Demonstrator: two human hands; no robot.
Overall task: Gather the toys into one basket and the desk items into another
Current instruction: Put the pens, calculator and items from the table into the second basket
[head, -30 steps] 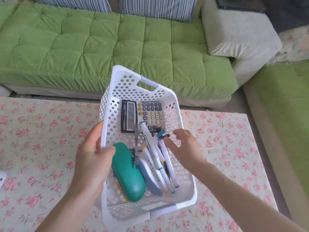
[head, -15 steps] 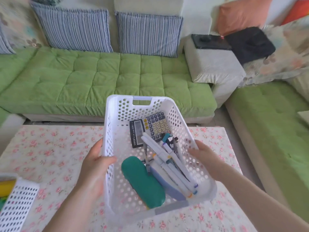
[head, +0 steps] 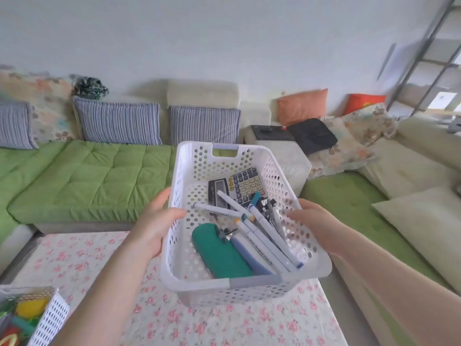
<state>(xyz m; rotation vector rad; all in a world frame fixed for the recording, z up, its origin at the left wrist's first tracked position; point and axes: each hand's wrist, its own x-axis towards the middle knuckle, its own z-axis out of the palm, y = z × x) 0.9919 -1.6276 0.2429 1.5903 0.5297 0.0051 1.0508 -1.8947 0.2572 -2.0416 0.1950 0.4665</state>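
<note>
Since our right hand [head: 314,221] has left the markers [head: 273,236] to clasp the white basket [head: 197,287] at 3 o'clock, matching our left hand [head: 155,228] clasping at 9, we hold its desk items [head: 245,187] raised above the table [head: 199,325], sorting seemingly done.

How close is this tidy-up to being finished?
Nearly done, it seems. The white perforated plastic basket already holds the grey calculator, white marker pens and teal oval case; a second white basket holds colourful plastic toys. In hand: the left hand and right hand grip the first basket's sides above the floral-cloth table. Left: probably just setting it down.
</note>
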